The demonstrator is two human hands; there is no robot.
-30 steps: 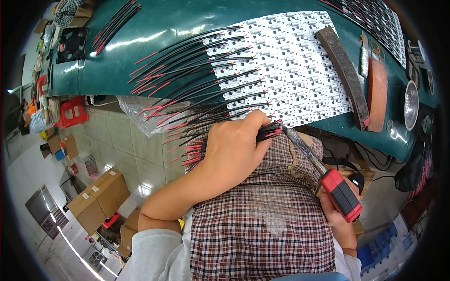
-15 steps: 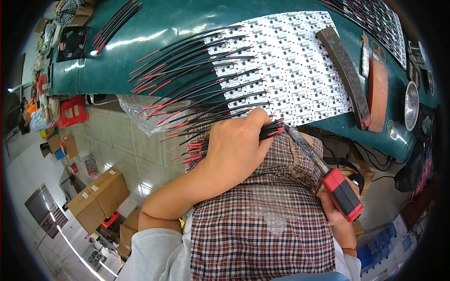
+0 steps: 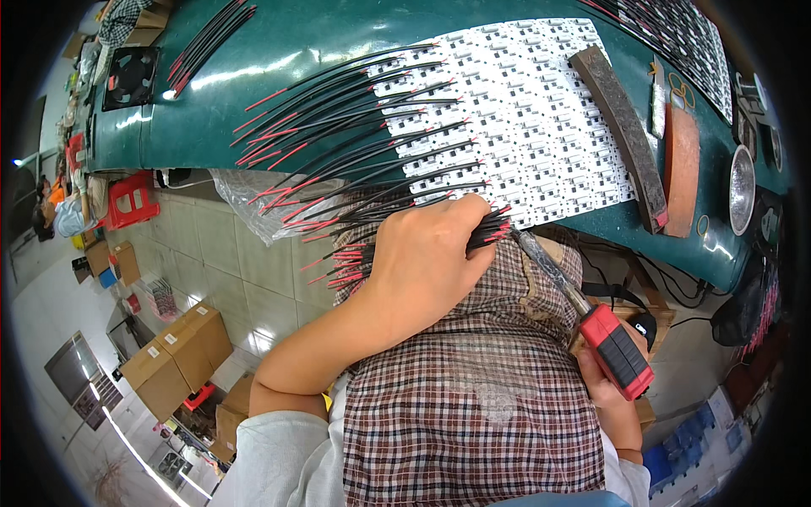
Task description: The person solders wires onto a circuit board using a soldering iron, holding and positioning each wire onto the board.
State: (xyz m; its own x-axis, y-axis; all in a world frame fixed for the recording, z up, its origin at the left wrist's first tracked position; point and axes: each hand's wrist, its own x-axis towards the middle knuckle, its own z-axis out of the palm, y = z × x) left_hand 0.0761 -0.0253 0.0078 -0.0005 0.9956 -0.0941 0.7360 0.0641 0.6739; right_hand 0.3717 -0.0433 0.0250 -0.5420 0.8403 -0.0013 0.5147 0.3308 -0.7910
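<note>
My left hand (image 3: 431, 262) is closed around a bundle of black wires (image 3: 486, 234) with red ends, at the near edge of a white circuit board panel (image 3: 524, 110). Several wires (image 3: 338, 127) lie in a row along the panel's left side, their red ends pointing left over the green table. In my right hand (image 3: 596, 372) is a soldering iron (image 3: 617, 351) with a red and black handle. Its tip reaches up beside the bundle's right ends, at the panel's near edge; whether it touches is too small to tell.
A dark bar (image 3: 621, 135) rests across the panel's right side. Beyond it are an orange-brown block (image 3: 681, 173), a metal dish (image 3: 742, 191) and rubber bands (image 3: 681, 89). A black fan (image 3: 131, 79) and more wires (image 3: 211, 46) lie at the table's far left. Cardboard boxes (image 3: 177, 359) stand on the floor.
The wires near my left hand have shifted slightly, and the bundle's right ends have fanned out a little. Both hands stay nearly in place.
</note>
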